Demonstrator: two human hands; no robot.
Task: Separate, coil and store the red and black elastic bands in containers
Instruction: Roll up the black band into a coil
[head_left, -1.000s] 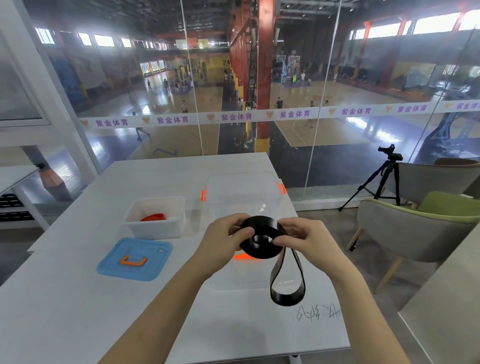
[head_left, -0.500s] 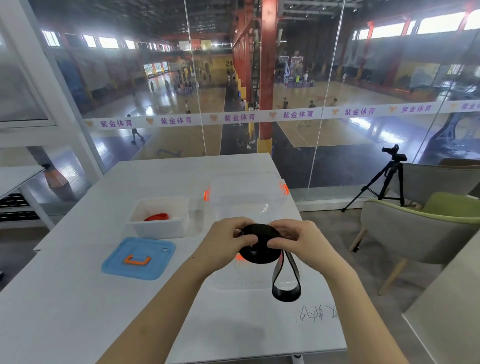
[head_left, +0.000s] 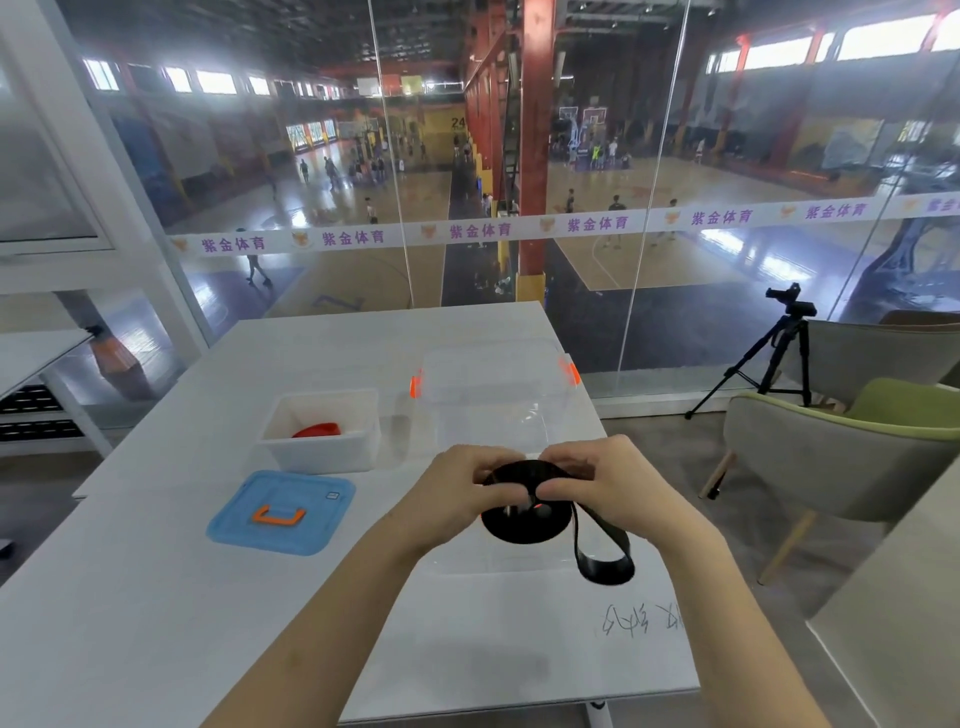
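— What are the hands doing in the head view?

— Both are gripping the black band (head_left: 524, 526) above the near right part of the white desk (head_left: 156, 597). The left hand (head_left: 457, 493) is pinching the left side of the coiled part, with fingers curled over its top. The right hand (head_left: 608, 483) is clenching on the right side, thumb pressing toward the coil's hole. A loose loop (head_left: 602, 564) of the band is hanging down to the right, below the right wrist.

— And the red one?

— The red band (head_left: 317, 430) is lying inside the white container (head_left: 322, 460), left of the hands and farther away. Just nearer than it, a blue lid (head_left: 234, 530) with an orange handle (head_left: 279, 515) is lying flat on the desk. The clear container (head_left: 498, 395) with orange latches (head_left: 415, 385) is sitting just beyond the hands.

— Is any writing showing?

— A pale strip (head_left: 395, 235) is running across the glass wall, repeating the purple characters "紫金体育" beside a small orange emblem. Far off in the hall, "24" (head_left: 458, 122) is showing on a yellow wall. Handwriting (head_left: 641, 621) in dark pen is sitting on the desk's near right edge, but I cannot read it. A small label (head_left: 332, 495) on the blue lid is too tiny to tell.

— Anything on the right?

— A camera on a black tripod (head_left: 779, 358) is standing on the floor beside a grey and green chair (head_left: 841, 457).
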